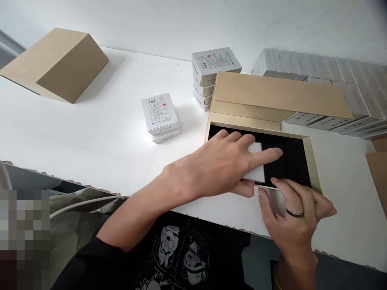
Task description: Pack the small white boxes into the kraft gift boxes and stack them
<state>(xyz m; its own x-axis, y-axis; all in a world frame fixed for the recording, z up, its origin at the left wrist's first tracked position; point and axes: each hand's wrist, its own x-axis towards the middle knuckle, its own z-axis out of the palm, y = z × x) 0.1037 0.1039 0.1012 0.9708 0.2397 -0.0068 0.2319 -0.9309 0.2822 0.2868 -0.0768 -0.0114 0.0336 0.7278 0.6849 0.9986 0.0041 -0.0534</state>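
Note:
A beige flip-lid box (314, 161) lies open before me, its inside black. My left hand (217, 165) reaches across it from the left, over a small white box (259, 174) inside; the index finger stretches past that box and the thumb shows at the near wall. Most of the small box is hidden under this hand. My right hand (298, 209), a dark ring on one finger, holds the near wall at the right, with the thumb outside and fingertips over the rim. The lid (281, 94) stands raised at the back.
Two small white boxes (160, 112) are stacked to the left. Another stack (216, 64) stands behind the beige box, and rows of similar boxes (320, 68) fill the back right. A closed beige box (63, 60) sits far left. Brown cardboard (377, 173) shows at right.

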